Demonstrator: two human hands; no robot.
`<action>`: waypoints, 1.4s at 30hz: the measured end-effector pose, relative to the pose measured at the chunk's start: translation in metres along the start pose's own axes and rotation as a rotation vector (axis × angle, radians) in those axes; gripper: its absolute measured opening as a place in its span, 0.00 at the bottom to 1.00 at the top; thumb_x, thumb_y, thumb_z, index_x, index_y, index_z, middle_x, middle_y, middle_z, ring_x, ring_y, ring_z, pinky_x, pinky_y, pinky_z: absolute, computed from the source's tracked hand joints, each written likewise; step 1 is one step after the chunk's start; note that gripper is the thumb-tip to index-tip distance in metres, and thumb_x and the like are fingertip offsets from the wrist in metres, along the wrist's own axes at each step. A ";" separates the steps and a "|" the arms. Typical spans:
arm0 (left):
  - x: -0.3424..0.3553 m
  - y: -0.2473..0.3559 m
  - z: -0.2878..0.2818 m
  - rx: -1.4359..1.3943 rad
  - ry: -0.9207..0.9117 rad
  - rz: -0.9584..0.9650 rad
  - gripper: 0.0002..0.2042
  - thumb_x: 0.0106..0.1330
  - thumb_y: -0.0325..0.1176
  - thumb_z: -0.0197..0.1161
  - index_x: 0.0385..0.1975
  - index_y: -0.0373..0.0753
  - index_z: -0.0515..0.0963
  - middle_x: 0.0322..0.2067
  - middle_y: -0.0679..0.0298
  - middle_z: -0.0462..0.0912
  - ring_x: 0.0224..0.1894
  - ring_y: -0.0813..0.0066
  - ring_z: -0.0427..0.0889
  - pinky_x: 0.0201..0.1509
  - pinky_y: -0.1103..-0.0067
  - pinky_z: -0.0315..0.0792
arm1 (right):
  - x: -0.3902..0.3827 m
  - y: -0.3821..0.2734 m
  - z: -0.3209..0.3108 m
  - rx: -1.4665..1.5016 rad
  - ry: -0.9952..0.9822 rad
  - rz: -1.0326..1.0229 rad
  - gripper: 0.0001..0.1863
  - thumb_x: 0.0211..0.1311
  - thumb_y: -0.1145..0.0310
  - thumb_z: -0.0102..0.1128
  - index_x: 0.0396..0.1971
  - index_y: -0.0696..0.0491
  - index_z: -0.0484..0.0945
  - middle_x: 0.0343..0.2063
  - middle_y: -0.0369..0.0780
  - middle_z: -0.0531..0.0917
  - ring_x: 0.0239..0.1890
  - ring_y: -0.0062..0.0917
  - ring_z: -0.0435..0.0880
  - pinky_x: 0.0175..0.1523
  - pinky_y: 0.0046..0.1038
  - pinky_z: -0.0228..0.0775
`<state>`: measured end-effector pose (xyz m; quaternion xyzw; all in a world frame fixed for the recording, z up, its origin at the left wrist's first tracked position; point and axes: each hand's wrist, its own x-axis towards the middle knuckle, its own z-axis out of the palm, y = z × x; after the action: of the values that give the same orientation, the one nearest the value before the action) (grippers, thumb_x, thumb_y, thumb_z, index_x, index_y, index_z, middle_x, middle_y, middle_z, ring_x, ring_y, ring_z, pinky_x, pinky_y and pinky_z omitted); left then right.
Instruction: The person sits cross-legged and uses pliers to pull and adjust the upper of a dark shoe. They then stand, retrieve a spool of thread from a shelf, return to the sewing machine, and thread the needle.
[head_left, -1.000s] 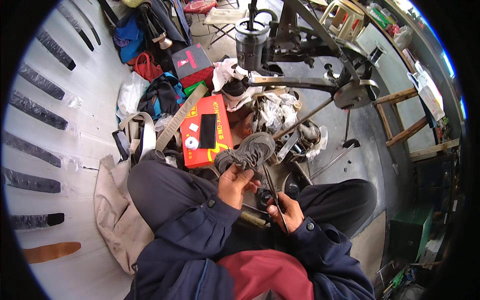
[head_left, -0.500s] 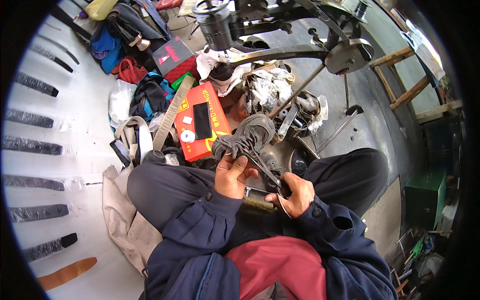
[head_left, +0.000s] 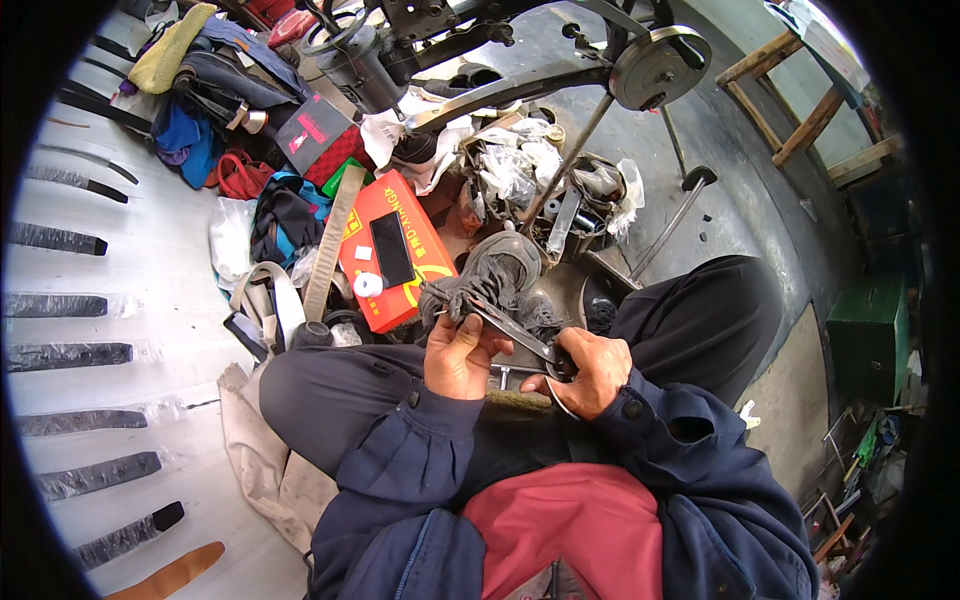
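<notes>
A grey mesh sneaker (head_left: 512,262) with dark laces sits in front of me, between my knees. My left hand (head_left: 460,355) is closed at its laced end, thumb and fingers pinched together; exactly which part they grip is hard to make out. My right hand (head_left: 590,370) is wrapped round the handles of a pair of scissors (head_left: 515,330). Their long metal blades point up and left, with the tips by the laces, close to my left fingertips. Another grey shoe (head_left: 540,310) lies just behind the blades, partly hidden.
Beyond the sneaker stands a black sewing machine with a handwheel (head_left: 660,68). A red-orange box (head_left: 430,245) carries a phone (head_left: 392,250) and a white roll (head_left: 368,285). Bags and cloths are heaped at far left. Wrapped dark strips (head_left: 70,357) line the white surface at left; a green box (head_left: 868,325) stands right.
The view has shifted slightly, so the surroundings sit differently. The scissor tips have come nearer the laces and my left fingertips. Both hands keep their grips.
</notes>
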<state>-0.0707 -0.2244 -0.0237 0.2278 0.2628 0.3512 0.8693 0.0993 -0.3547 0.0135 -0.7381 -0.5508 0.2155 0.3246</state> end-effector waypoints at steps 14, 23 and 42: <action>0.000 0.007 0.009 0.196 0.006 0.068 0.10 0.73 0.34 0.66 0.49 0.42 0.77 0.39 0.55 0.88 0.37 0.56 0.88 0.41 0.64 0.82 | 0.006 0.002 -0.024 0.049 -0.032 0.013 0.34 0.43 0.40 0.81 0.25 0.57 0.76 0.19 0.45 0.78 0.22 0.45 0.80 0.28 0.38 0.69; -0.002 0.007 0.016 0.272 -0.073 0.189 0.15 0.70 0.37 0.70 0.50 0.39 0.75 0.41 0.59 0.85 0.39 0.62 0.87 0.38 0.67 0.84 | 0.008 -0.006 -0.040 -0.021 -0.109 -0.067 0.32 0.44 0.41 0.81 0.29 0.56 0.78 0.22 0.43 0.80 0.24 0.43 0.83 0.29 0.38 0.72; -0.007 0.004 0.023 0.358 -0.049 0.315 0.13 0.68 0.28 0.71 0.46 0.32 0.75 0.38 0.54 0.85 0.34 0.59 0.88 0.39 0.67 0.86 | -0.004 -0.011 -0.050 0.009 -0.152 -0.015 0.32 0.45 0.40 0.80 0.24 0.57 0.77 0.20 0.45 0.80 0.26 0.45 0.83 0.30 0.40 0.70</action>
<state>-0.0630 -0.2321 -0.0018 0.4250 0.2612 0.4245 0.7556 0.1245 -0.3684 0.0560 -0.7140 -0.5784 0.2709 0.2869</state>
